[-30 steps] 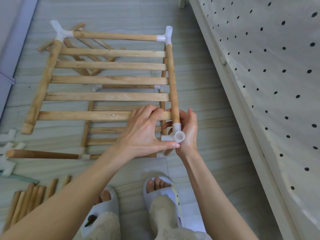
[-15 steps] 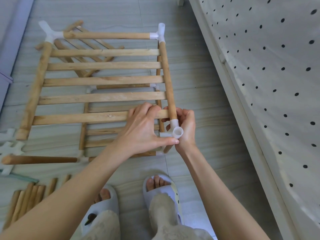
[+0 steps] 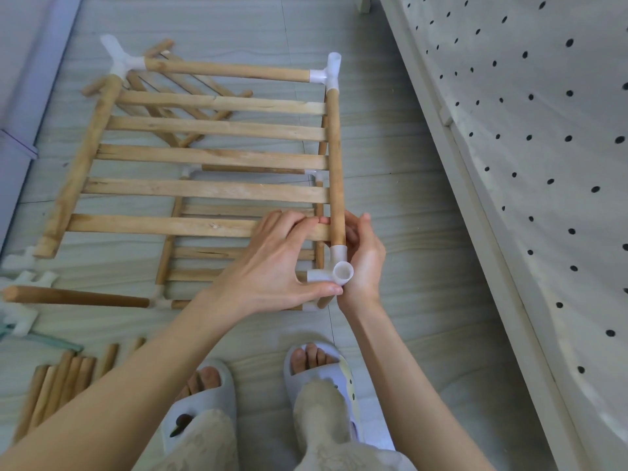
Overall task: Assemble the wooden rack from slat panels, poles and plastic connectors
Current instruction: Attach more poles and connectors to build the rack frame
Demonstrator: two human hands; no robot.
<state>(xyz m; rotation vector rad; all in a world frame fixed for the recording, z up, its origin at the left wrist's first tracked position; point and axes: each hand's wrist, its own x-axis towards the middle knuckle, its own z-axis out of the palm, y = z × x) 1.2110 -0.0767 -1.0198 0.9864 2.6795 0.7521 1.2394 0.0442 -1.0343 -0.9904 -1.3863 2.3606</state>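
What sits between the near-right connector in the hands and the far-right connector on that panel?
In the head view, one wooden pole runs straight from the near connector to the far connector; the slat ends butt against it.

The slat panel [image 3: 217, 156] is bare pale wood, matt and unvarnished, with rough grain, small cracks and a chipped edge on the nearest slat. Its side pole [image 3: 335, 164] is the same raw wood, rounder and a bit smoother. The corner connector [image 3: 336, 271] looks like white plastic, smooth with a faint sheen, as does the far connector [image 3: 328, 73]. Loose poles [image 3: 64, 379] by the feet are dull, untreated wood. The floor [image 3: 390, 185] seems to be smooth tile or vinyl with a wood-grain print, slightly glossy. The slippers [image 3: 319, 372] look like soft matt foam. The dotted bedding [image 3: 543, 130] is matt cloth.
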